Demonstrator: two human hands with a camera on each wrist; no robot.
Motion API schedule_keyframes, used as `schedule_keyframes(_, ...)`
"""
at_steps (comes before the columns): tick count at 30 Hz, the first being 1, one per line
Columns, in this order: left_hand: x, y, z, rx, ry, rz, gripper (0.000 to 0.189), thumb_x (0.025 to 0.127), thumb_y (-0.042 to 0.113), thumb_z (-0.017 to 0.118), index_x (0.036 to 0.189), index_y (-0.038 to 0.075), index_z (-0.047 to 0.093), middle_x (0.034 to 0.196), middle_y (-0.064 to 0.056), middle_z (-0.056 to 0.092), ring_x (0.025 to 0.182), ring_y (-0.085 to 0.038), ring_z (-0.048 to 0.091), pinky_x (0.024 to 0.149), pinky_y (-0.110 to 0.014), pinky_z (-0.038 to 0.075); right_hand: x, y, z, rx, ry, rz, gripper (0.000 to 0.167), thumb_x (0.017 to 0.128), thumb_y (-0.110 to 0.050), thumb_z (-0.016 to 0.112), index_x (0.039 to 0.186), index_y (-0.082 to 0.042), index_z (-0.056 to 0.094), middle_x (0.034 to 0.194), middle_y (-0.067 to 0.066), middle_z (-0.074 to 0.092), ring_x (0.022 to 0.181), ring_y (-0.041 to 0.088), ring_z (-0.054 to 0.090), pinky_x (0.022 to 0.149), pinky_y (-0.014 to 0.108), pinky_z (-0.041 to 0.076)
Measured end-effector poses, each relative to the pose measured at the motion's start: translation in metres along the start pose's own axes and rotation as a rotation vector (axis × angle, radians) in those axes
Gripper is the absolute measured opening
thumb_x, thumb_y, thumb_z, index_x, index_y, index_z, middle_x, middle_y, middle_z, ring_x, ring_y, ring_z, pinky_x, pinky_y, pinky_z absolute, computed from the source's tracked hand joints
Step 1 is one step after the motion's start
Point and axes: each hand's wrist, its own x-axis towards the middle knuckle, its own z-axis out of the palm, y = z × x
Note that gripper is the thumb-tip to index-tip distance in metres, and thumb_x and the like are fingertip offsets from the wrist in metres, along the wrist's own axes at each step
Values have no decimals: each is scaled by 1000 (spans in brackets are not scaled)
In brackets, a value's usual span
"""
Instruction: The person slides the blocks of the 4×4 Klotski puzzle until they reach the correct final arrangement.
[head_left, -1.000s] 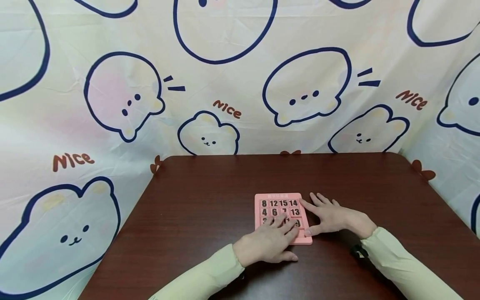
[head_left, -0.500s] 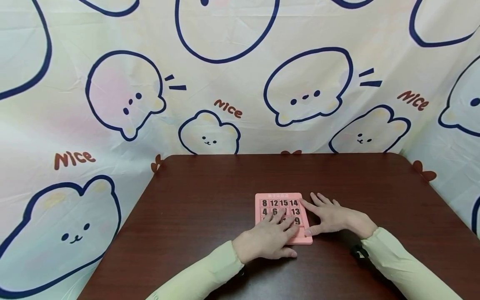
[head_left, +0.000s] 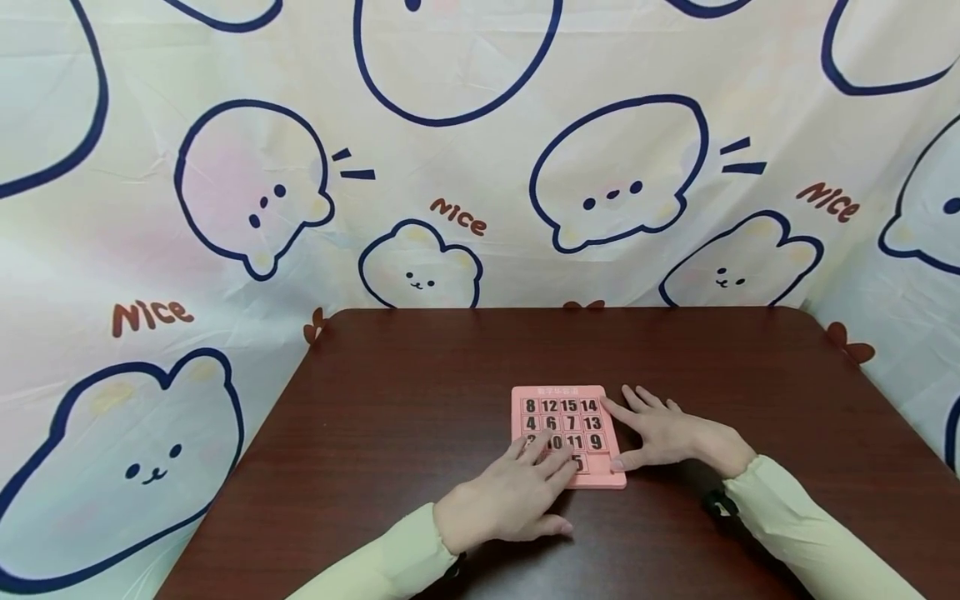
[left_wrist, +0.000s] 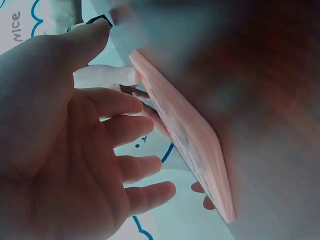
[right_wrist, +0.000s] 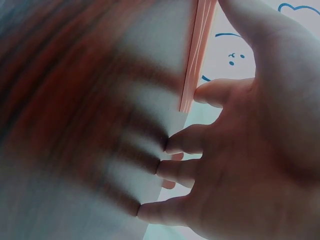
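A pink number slide puzzle (head_left: 600, 478) lies flat on the table, its black-numbered tiles in rows. Bare pink shows in the bottom row, right of the tile marked 5 (head_left: 579, 463). My left hand (head_left: 502, 498) is spread over the puzzle's lower left and hides some tiles. Its fingers (left_wrist: 140, 167) are loosely extended and appear raised off the board in the left wrist view. At the puzzle's right edge, my right hand (head_left: 671, 435) rests with index finger and thumb against the frame. The other fingers (right_wrist: 165, 210) stand on the tabletop.
The dark brown wooden table (head_left: 390, 392) extends around the puzzle on all sides. Behind it hangs a pale cloth (head_left: 510, 167) printed with cartoon bears. Light green sleeves (head_left: 382, 554) cover both forearms.
My left hand has drawn left and slightly towards me, uncovering the tiles marked 7, 11, 9 and 5. The right hand stays in place at the puzzle's edge.
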Motion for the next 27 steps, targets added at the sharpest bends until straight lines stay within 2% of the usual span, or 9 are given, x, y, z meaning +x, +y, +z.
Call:
schedule_keyframes(8,-3,3,7,4,-62,0,75,94,68,42,151,20,39,160,1,34,150,-30,27,113,-47,36,-1,-1,1,1,-1,-6,107,75,-74,64,157,-17,25,159,31,18,146,53,14,105,77,18)
schedule_keyframes(19,0,6,-1,5,-71,9,74,94,67,44,150,19,42,158,2,37,149,-26,28,114,-44,36,-2,1,-1,6,-20,-26,112,73,-74,68,157,-15,23,160,31,14,147,53,11,105,78,16)
schedule_keyframes(27,8,6,-1,3,-61,26,74,93,68,45,148,19,43,158,1,38,149,-27,29,115,-45,35,-1,0,-2,11,-16,-21,112,72,-73,68,157,-15,24,159,32,15,146,53,11,104,78,17)
